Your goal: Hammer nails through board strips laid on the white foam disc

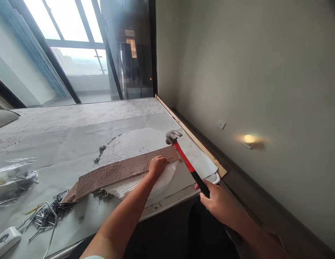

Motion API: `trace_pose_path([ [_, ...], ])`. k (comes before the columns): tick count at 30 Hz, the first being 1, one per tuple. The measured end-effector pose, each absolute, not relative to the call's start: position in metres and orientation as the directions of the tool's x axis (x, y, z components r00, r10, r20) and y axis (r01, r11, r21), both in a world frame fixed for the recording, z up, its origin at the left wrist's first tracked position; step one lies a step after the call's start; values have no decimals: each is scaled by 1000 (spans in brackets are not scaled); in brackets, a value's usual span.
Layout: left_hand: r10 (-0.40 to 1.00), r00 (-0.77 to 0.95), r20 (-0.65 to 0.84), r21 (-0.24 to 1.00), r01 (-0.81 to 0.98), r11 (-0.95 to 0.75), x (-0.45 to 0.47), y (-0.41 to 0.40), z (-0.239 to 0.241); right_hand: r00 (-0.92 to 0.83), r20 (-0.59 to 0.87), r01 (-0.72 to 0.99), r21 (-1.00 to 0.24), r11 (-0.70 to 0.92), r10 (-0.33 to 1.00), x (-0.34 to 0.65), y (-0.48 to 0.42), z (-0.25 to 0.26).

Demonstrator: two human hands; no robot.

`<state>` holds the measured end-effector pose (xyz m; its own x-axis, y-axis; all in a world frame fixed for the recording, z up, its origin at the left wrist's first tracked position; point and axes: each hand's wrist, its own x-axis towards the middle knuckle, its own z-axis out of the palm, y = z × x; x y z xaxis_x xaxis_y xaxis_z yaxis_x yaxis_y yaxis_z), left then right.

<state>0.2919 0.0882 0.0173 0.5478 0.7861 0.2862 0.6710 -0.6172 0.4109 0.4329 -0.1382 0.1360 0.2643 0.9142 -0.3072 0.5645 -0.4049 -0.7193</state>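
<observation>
Hammer (185, 158) aloft, your right grip (212, 197) wraps its handle; your left grip (157, 166) rests on the board (116, 172), pinch unclear: strike square, well clear of it.

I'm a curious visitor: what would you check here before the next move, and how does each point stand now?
1. Hammer held firmly: ok; the right hand wraps its black grip.
2. Board steadied: ok; the left hand rests on it near its right end.
3. Left fingers well clear of the hammer's head: not ok, I'd say; they look close to it.
4. Nail ready at the left fingertips: cannot tell; details there are too small.
5. Loose nails away from both hands: ok; they lie heaped by the board's left end.
</observation>
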Motion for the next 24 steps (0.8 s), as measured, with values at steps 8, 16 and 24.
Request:
trace_pose_path([
  [8, 786, 540, 301, 471, 633, -615, 290, 88, 16, 239, -297, 569, -729, -381, 924, 432, -134, 108],
  [16, 906, 297, 301, 808, 426, -408, 282, 94, 22, 222, -245, 599, -730, -330, 944, 431, -132, 106],
  [24, 952, 255, 171, 915, 317, -250, 282, 99, 29, 222, -275, 543, -762, -353, 935, 427, -132, 96],
])
